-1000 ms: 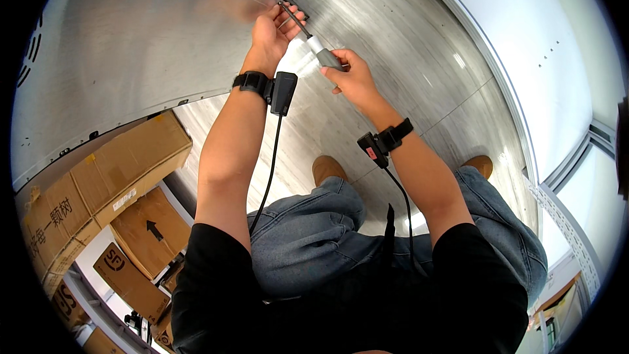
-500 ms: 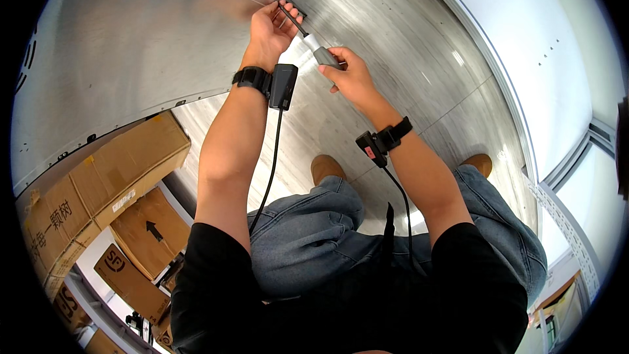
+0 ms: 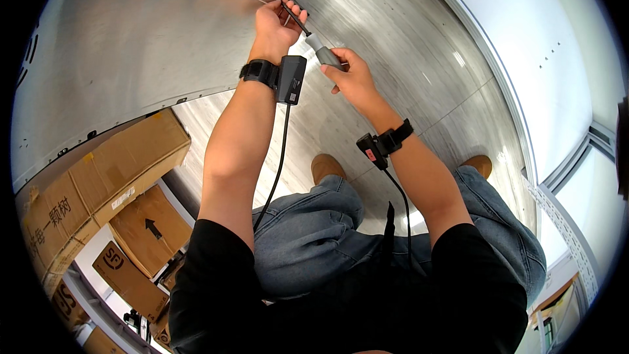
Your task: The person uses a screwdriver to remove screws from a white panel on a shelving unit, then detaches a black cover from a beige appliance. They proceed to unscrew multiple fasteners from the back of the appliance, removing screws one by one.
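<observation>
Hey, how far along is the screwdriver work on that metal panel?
Done: nothing can be confirmed; the spot under the tip is hidden. In hand: the right hand grips the grey handle of the screwdriver, and the left hand steadies its shaft near the tip against the metal panel. Left: whether the fastener is seated cannot be told.

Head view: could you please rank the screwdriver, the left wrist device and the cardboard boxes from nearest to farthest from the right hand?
From the right hand:
1. Screwdriver, gripped in it.
2. Left wrist device, just left.
3. Cardboard boxes, far lower left.
</observation>
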`<control>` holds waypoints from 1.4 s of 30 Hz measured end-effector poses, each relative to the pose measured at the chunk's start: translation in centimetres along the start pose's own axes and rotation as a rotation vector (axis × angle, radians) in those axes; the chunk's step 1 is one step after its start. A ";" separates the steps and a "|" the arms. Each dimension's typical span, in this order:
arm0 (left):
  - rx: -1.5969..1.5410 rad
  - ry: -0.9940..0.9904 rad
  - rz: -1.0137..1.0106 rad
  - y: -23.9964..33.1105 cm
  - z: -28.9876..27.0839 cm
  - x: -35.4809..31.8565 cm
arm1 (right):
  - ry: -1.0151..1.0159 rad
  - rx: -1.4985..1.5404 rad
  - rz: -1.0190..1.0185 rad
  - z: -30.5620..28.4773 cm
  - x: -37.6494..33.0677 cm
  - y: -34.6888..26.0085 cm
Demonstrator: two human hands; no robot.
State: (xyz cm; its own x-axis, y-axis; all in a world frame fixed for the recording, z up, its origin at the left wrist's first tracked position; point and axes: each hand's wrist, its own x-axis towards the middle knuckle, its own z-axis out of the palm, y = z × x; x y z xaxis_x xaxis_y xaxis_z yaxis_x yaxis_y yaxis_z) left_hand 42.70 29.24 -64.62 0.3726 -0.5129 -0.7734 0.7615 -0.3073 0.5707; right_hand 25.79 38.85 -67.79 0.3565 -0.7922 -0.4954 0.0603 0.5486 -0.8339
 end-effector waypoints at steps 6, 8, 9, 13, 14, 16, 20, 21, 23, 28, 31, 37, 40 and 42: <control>-0.012 -0.014 0.030 -0.4 -0.2 0.2 | -0.003 0.004 -0.001 0.0 0.0 0.4; -0.015 -0.015 0.033 -0.5 -0.1 0.1 | 0.000 0.000 0.002 0.0 -0.1 0.4; -0.014 -0.013 0.031 -0.5 -0.1 0.1 | -0.001 -0.001 0.005 0.1 -0.1 0.4; -0.022 -0.032 0.022 -0.4 -0.4 0.5 | 0.013 0.027 -0.014 0.2 -0.2 0.8; -0.022 -0.045 0.024 -0.4 -0.5 0.5 | 0.014 0.044 -0.009 0.2 -0.1 0.9; -0.021 -0.071 0.028 -0.5 -0.6 0.5 | 0.016 0.078 0.001 0.1 0.0 1.1; -0.025 -0.060 0.009 -0.8 -0.6 0.5 | -0.017 0.211 0.080 0.2 -0.2 1.1; -0.027 -0.063 0.005 -0.9 -0.6 0.5 | -0.017 0.232 0.089 0.2 -0.3 1.2; -0.018 -0.070 0.003 -1.1 -0.8 0.4 | -0.019 0.248 0.109 0.1 -0.6 1.3; 0.030 -0.115 0.025 -1.3 -1.9 0.9 | -0.040 0.232 0.128 -0.2 -0.9 1.6; 0.085 -0.120 0.064 -1.5 -2.1 0.8 | -0.051 0.235 0.107 -0.6 -1.0 1.6; 0.296 -0.127 0.152 -1.6 -1.9 1.0 | -0.029 0.276 0.096 -3.1 -2.2 2.3; 0.457 -0.187 0.154 -2.8 -0.5 1.0 | 0.051 0.314 0.043 -5.6 -2.9 2.6; 0.580 -0.260 0.132 -4.2 1.1 0.3 | 0.114 0.314 0.029 -6.6 -3.2 2.1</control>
State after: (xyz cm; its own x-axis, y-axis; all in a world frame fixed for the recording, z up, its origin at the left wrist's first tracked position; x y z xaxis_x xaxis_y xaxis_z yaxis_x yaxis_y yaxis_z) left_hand 39.03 29.52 -66.96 0.2475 -0.7306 -0.6363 0.2811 -0.5744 0.7688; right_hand 18.60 40.78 -69.50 0.2565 -0.7899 -0.5569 0.3424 0.6131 -0.7119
